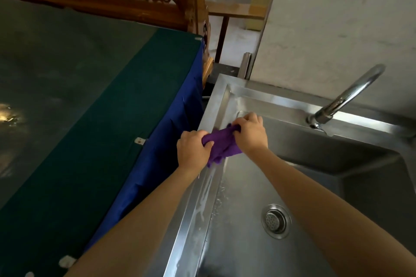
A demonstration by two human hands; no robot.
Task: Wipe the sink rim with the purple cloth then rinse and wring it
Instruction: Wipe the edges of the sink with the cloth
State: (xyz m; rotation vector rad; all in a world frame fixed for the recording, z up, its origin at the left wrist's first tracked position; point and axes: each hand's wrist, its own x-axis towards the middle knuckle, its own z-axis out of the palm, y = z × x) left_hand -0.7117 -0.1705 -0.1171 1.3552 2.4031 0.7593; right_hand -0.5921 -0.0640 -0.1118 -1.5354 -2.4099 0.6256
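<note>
Hands both on the purple cloth (pixel 221 144), bunched up and held over the left rim of the sink (pixel 202 198), toward its far corner. Left hand (pixel 193 150) fisted around the near-left end of the cloth, thumb pressed on top of the fabric; right hand (pixel 249 135) curled tight around the far-right end, fingers tucked under, knuckles up. Cloth stretched short between the two fists, loose folds hanging from the middle down to the rim; can't tell if they touch the metal. Sink rim wet, streaks and droplets along the strip nearer the camera than the cloth. Drain strainer (pixel 275 220) in the basin floor, right of the rim and nearer the camera than the hands. Faucet (pixel 344 96) on the back ledge of the sink, well right of the hands, spout curving up; no water visible from it. Green table (pixel 67 96) with blue skirt (pixel 171 141) just beside the sink on its left.
</note>
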